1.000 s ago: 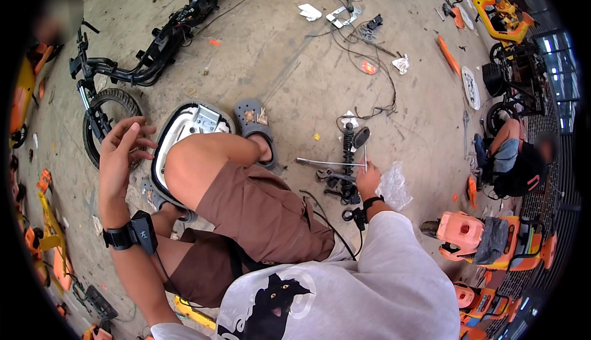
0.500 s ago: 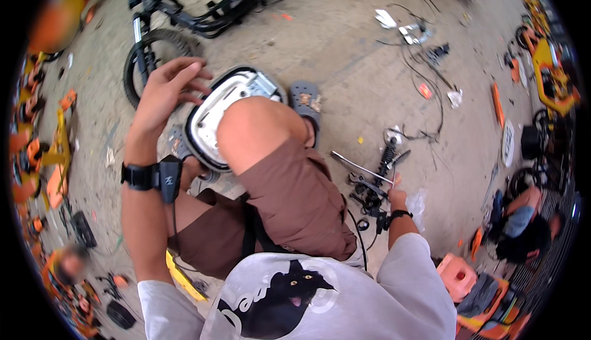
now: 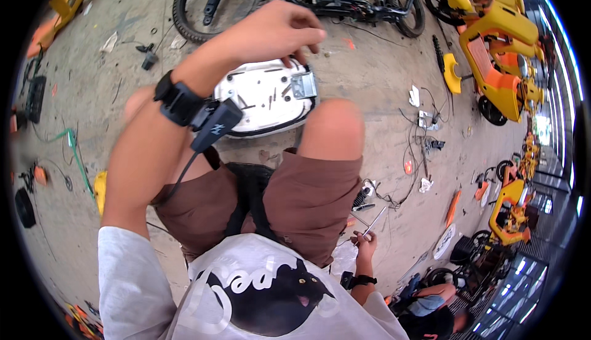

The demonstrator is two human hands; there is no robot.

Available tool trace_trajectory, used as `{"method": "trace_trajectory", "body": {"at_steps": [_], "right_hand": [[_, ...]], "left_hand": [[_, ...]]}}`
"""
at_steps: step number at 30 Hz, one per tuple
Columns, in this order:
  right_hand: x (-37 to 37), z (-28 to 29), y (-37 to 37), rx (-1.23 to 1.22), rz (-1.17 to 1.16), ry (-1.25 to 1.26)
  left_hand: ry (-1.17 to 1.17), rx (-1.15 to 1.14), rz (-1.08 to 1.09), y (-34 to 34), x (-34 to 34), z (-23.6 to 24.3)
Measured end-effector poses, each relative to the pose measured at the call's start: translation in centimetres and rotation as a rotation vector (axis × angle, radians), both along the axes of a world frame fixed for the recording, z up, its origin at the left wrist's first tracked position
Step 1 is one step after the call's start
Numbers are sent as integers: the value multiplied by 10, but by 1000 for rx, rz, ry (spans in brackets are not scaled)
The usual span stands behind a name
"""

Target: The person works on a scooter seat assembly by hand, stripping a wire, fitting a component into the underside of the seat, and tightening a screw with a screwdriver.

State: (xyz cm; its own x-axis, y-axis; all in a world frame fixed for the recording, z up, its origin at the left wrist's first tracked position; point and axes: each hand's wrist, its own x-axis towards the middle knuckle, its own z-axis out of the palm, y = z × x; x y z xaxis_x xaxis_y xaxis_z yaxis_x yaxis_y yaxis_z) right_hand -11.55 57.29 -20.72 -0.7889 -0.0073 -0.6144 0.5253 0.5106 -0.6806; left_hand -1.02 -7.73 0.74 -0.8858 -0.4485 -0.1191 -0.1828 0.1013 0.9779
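My left hand (image 3: 286,32) is held over a white seat-shaped panel (image 3: 261,103) with a dark rim and a metal plate (image 3: 303,86), its fingers loosely bent and apart, holding nothing. The panel lies beyond my knees. Down by my right thigh, my right hand (image 3: 365,244) grips a silver T-handled wrench (image 3: 372,223). A black shock absorber (image 3: 361,200) lies on the floor just beyond that hand, partly hidden by my thigh.
A black bike frame (image 3: 332,1) stretches across the far side. Yellow scooters (image 3: 495,72) stand at right. Cables, a yellow part (image 3: 451,72) and an orange strip (image 3: 454,209) lie on the concrete floor (image 3: 381,131). A co-worker (image 3: 431,315) crouches at lower right.
My view has swung rightward and down relative to my body. My left arm has swung up and right over the white panel. My right hand still grips the wrench.
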Motion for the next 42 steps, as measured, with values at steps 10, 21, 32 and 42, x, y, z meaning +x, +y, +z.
{"method": "trace_trajectory", "body": {"at_steps": [10, 21, 32, 42], "right_hand": [[-33, 60, -101, 38, 28, 69], [-87, 311, -243, -92, 142, 1098], [-49, 284, -503, -606, 533, 383], [-3, 210, -588, -396, 931, 227]], "left_hand": [[127, -11, 78, -12, 4, 0], [168, -61, 145, -36, 34, 13], [225, -240, 334, -43, 43, 5], [71, -917, 569, -36, 64, -7]]}}
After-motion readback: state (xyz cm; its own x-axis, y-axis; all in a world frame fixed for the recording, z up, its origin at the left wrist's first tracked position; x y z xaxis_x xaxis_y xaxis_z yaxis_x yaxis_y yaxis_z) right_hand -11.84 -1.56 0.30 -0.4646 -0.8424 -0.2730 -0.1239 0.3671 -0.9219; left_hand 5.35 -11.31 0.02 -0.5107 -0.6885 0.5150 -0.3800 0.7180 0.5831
